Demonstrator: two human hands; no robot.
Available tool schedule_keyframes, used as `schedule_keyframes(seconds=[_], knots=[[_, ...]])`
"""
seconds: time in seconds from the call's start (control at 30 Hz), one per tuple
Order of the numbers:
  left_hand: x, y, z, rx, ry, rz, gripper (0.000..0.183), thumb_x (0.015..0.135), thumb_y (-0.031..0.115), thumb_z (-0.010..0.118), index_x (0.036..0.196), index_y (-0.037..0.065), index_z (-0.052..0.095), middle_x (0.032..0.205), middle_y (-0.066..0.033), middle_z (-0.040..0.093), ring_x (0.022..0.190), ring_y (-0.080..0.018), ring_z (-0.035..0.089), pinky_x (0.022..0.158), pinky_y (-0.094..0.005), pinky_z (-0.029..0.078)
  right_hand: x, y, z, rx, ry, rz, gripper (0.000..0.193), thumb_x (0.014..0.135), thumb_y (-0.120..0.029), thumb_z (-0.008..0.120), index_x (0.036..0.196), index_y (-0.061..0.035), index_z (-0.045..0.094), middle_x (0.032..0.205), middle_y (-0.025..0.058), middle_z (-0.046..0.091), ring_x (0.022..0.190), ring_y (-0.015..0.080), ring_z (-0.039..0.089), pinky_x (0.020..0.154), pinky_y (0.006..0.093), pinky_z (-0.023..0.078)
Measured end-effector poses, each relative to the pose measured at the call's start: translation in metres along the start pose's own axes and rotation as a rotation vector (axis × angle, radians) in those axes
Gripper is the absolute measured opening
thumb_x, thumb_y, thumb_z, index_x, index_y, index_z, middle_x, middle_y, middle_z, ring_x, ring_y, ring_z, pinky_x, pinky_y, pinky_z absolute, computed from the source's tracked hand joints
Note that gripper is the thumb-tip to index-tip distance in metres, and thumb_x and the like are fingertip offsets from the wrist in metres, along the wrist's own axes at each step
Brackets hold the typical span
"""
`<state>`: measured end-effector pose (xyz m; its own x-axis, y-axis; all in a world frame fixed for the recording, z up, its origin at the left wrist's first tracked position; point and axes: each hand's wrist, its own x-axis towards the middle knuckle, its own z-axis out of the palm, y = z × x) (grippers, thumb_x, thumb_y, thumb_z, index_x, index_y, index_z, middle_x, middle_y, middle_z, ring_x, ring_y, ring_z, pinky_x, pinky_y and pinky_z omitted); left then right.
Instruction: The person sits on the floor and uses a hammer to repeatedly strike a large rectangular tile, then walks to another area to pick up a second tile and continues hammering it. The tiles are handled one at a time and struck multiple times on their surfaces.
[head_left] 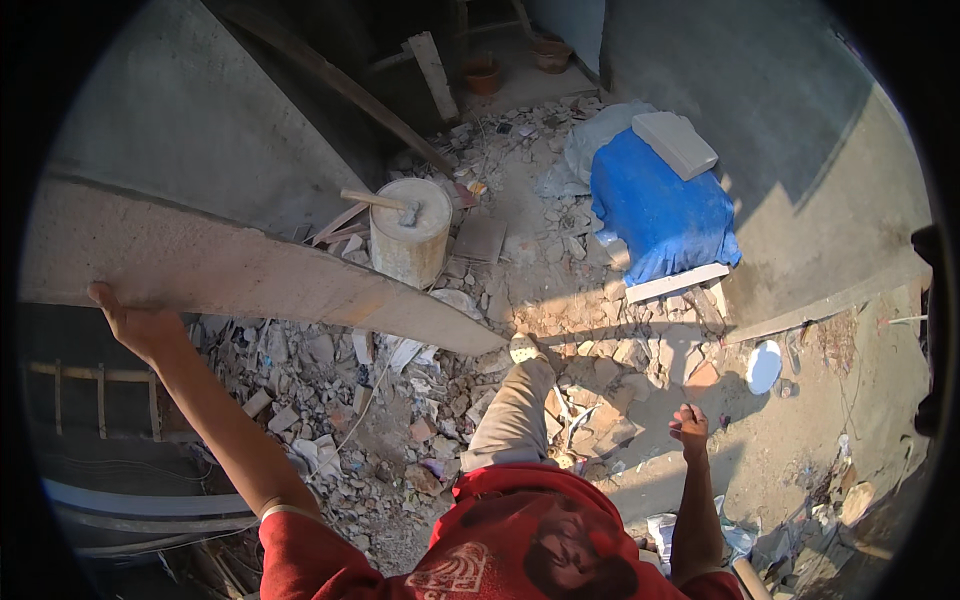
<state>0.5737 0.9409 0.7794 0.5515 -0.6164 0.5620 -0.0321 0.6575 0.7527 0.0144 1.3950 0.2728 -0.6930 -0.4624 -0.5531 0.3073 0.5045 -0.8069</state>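
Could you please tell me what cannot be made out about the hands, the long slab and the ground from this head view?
- Long slab: its left end runs into the dark fisheye rim.
- Left hand: fingers hidden behind the slab's lower edge; grip unclear.
- Right hand: curled, too small to tell whether it holds anything.
- Rubble: partly covered by the person's leg and red shirt.
- Blue tarp: hides what lies beneath.

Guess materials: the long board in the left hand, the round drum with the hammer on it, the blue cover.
Board: looks like rough sawn wood, pale, dusty, unpainted; the left hand grips its lower edge. Drum: probably concrete or cement-caked, matte grey-cream. Hammer: wooden handle, dark, likely metal head. Blue cover: likely plastic tarpaulin, creased, slightly shiny.
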Motion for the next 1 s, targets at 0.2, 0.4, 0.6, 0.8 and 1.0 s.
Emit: schedule_keyframes(seconds=[0.2,0.4,0.6,0.8,1.0], knots=[[0.046,-0.058,0.017,0.282,0.111,0.103,0.073,0.101,0.046,0.052,0.153,0.002,0.026,0.156,-0.0188,0.029,0.139,-0.035,0.033,0.12,-0.0482,0.021,0.089,-0.054,0.151,-0.318,-0.416,0.209,0.033,0.093,-0.03,0.061,0.117,-0.0067,0.061,0.096,0.0089,0.066,0.07,0.0191,0.069,0.055,0.0325,0.055],[0.07,-0.07,0.019,0.203,0.25,-0.003,0.065,0.102,0.04,0.054,0.151,0.002,0.033,0.15,-0.0165,0.039,0.133,-0.0288,0.041,0.114,-0.0428,0.031,0.186,-0.185,0.37,-0.598,-0.655,-0.43,0.026,0.09,-0.021,0.056,0.105,-0.0027,0.067,0.093,0.0161,0.071,0.087,0.0312,0.069,0.076,0.0387,0.054],[0.043,-0.047,-0.024,0.325,0.334,-0.004,0.037,0.105,0.035,0.041,0.114,-0.001,0.05,0.097,-0.0097,0.052,0.088,-0.0199,0.05,0.079,-0.0315,0.046,0.23,-0.325,0.6,-0.683,-0.786,-0.803,0.039,0.091,-0.028,0.058,0.119,-0.0016,0.062,0.093,0.0164,0.072,0.076,0.0204,0.071,0.07,0.0353,0.054],[0.027,0.008,-0.033,0.054,-0.41,-0.305,0.023,0.103,0.019,0.047,0.107,-0.001,0.058,0.083,-0.0129,0.058,0.074,-0.024,0.057,0.068,-0.0337,0.047,0.23,-0.362,0.774,-0.453,-1.132,0.156,0.065,0.096,-0.028,0.061,0.149,-0.0098,0.028,0.096,0.0127,0.064,0.068,0.0213,0.066,0.057,0.0355,0.058],[-0.012,0.038,-0.008,0.236,-0.192,-0.307,0.021,0.102,0.017,0.048,0.107,0.0,0.06,0.084,-0.012,0.059,0.075,-0.0237,0.058,0.075,-0.0348,0.046,0.232,-0.338,0.88,-0.318,-1.135,0.319,0.066,0.1,-0.036,0.056,0.151,-0.014,0.019,0.114,0.0209,0.061,0.077,0.0288,0.07,0.062,0.0402,0.062]])
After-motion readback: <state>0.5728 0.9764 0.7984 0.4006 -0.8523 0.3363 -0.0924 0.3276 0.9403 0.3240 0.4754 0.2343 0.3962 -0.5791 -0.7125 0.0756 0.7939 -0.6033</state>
